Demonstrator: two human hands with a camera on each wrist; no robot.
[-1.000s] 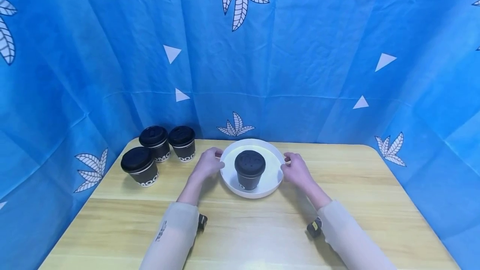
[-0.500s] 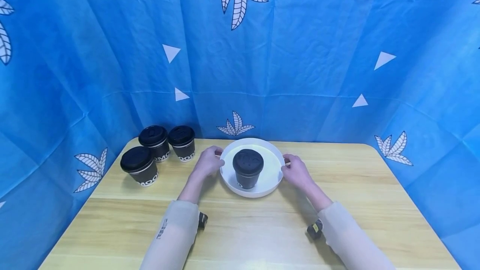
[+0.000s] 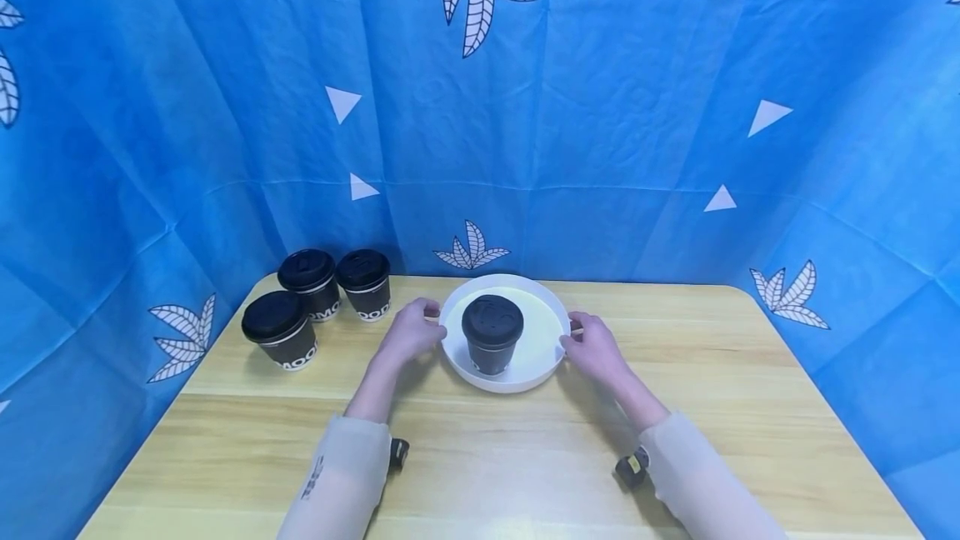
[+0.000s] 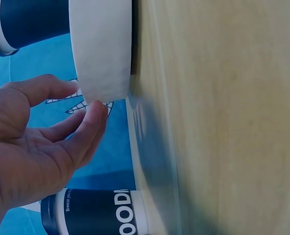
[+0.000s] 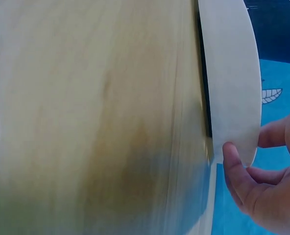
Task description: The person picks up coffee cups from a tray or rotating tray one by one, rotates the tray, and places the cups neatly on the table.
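Note:
A round white tray [image 3: 540, 340] with a low rim lies at the middle back of the table. On it, left of centre, stands a dark paper coffee cup [image 3: 491, 336] with a black lid. My left hand [image 3: 408, 333] pinches the tray's left rim; in the left wrist view, the left hand's fingertips [image 4: 97, 105] touch the white wall. At the opposite side my right hand [image 3: 595, 348] grips the rim, and in the right wrist view one fingertip [image 5: 229, 149] lies against the outer wall. A dark strip runs along the tray's underside in both wrist views.
Three more lidded coffee cups stand at the back left: a front cup [image 3: 285, 336], a rear cup [image 3: 309, 282] and a right-hand cup [image 3: 365, 286] close to my left hand. A blue patterned curtain [image 3: 480, 107] hangs around the wooden table [image 3: 480, 457].
The cup on the tray has shifted slightly left relative to the rim. My left hand has drawn back a little; the tray itself has hardly moved.

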